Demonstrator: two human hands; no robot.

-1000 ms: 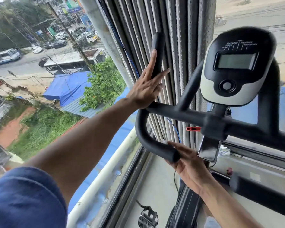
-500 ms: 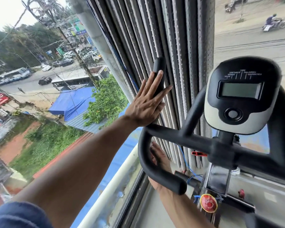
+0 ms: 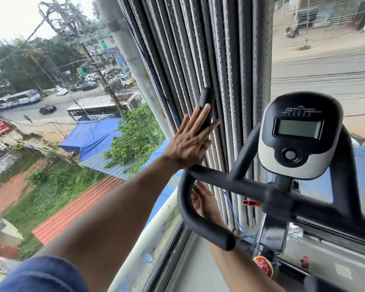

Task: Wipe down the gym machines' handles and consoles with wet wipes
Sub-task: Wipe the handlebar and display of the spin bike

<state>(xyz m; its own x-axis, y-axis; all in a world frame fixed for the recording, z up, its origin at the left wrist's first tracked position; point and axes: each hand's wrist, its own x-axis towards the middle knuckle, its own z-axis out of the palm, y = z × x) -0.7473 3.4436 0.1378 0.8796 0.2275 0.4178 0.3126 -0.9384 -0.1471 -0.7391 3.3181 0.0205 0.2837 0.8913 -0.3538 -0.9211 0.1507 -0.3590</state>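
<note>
- My left arm stretches forward toward one o'clock, forearm bare, a blue sleeve at the shoulder.
- My left hand (image 3: 190, 142) is flat, its fingers (image 3: 200, 116) straight and slightly spread, pointing to one o'clock.
- My right hand (image 3: 202, 202) reaches up toward eleven o'clock, partly hidden; its finger pose is unclear.

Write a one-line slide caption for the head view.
Left hand flat against exercise bike's upright handle, console alongside.
</note>
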